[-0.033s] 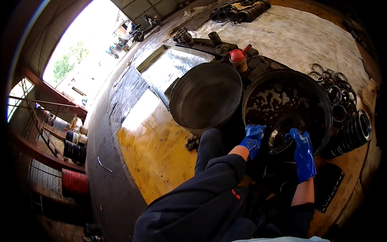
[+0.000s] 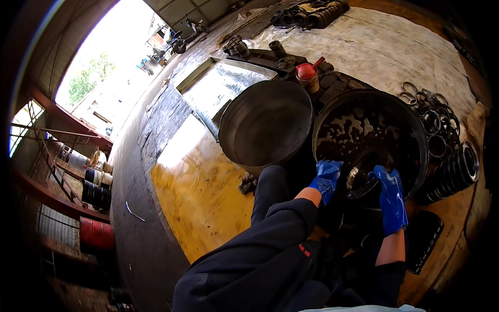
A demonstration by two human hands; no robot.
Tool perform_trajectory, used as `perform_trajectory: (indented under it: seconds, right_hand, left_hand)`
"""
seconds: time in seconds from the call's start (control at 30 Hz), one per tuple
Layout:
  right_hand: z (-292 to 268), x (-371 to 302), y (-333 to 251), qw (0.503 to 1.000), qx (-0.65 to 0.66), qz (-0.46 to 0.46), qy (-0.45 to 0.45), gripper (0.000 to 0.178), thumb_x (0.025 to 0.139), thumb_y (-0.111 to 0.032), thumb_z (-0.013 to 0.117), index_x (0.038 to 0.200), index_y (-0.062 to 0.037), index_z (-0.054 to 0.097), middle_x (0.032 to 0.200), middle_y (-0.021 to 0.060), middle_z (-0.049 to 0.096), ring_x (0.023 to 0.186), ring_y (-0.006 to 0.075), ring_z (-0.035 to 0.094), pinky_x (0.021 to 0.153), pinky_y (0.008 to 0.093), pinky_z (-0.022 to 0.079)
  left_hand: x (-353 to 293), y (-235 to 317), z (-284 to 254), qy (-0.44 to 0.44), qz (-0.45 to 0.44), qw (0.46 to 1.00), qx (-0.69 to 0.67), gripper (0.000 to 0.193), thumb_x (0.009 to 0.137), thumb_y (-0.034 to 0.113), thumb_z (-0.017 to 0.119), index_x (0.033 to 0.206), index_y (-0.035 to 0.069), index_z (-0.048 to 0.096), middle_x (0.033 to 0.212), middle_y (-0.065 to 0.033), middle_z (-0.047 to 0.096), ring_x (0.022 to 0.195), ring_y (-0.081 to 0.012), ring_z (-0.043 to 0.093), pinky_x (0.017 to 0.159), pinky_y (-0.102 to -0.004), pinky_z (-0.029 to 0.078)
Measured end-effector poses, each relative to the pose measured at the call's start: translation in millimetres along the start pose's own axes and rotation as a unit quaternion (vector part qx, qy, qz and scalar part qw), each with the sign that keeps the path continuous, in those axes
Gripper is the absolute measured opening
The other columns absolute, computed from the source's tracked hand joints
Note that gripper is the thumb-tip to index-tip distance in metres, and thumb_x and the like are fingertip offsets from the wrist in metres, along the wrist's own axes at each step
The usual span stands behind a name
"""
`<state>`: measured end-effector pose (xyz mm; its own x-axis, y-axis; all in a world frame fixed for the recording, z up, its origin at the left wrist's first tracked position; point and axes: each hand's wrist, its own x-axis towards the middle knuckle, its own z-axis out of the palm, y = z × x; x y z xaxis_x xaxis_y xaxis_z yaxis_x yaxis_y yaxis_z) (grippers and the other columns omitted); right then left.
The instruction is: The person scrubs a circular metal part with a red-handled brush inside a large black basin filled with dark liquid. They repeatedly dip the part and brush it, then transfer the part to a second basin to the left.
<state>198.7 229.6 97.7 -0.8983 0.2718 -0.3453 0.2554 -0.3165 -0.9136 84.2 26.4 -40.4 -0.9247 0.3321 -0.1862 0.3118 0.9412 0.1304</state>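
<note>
A large dark tub (image 2: 422, 136) in front of me holds dark liquid with pale foam on top. Low in it, near my side, is a dark, wet ring-shaped part (image 2: 358, 195) with a bright glint. My right hand (image 2: 391, 195), in a wet blue glove, closes on the ring's right edge. At the tub's near left sits my left hand (image 2: 326, 181), also blue-gloved, its fingers bunched; whatever they hold is hidden. To the left stands a second round dark basin (image 2: 267, 122), with a darkened inside.
Many dark rings (image 2: 434, 122) lie heaped right of the tub, beside a row of ribbed black rings (image 2: 457, 174). A red scoop (image 2: 307, 70) rests on a small container behind. Left are a metal tray (image 2: 208, 78) and an oily yellow sheet (image 2: 200, 203). Greasy parts (image 2: 312, 15) lie farther back.
</note>
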Motion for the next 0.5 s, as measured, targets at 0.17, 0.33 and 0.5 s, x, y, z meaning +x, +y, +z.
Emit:
perform_trajectory:
  seconds: [0.17, 0.33, 0.5]
  right_hand:
    - [2.8, -2.4, -1.6, 1.000, 0.006, -0.017, -0.005, 0.036, 0.089, -0.025, 0.074, 0.107, 0.0013, 0.059, 0.094, 0.0107, 0.072, 0.085, 0.0163, 0.066, 0.081, 0.0304, 0.051]
    - [2.2, -3.7, -4.2, 1.000, 0.011, -0.014, 0.003, 0.035, 0.089, -0.025, 0.074, 0.107, 0.0013, 0.059, 0.095, 0.0110, 0.072, 0.086, 0.0165, 0.066, 0.083, 0.0308, 0.051]
    - [8.2, -8.7, -7.2, 1.000, -0.004, -0.003, -0.005, 0.037, 0.089, -0.025, 0.074, 0.109, 0.0024, 0.059, 0.096, 0.0111, 0.072, 0.088, 0.0166, 0.066, 0.086, 0.0306, 0.051]
  left_hand:
    - [-1.8, 3.0, -8.3, -0.014, -0.007, 1.000, 0.002, 0.034, 0.095, 0.027, 0.061, 0.128, 0.023, 0.068, 0.123, -0.0067, 0.074, 0.122, -0.0274, 0.066, 0.102, -0.0451, 0.048]
    - [-3.6, 9.7, -20.9, -0.050, -0.002, 0.999, 0.017, 0.040, 0.093, 0.031, 0.065, 0.132, 0.020, 0.067, 0.127, -0.0089, 0.072, 0.124, -0.0287, 0.065, 0.102, -0.0436, 0.049]
    - [-5.4, 1.8, -9.5, -0.019, -0.018, 1.000, 0.000, 0.032, 0.099, 0.026, 0.053, 0.127, 0.025, 0.070, 0.123, -0.0041, 0.074, 0.123, -0.0270, 0.066, 0.104, -0.0476, 0.045]
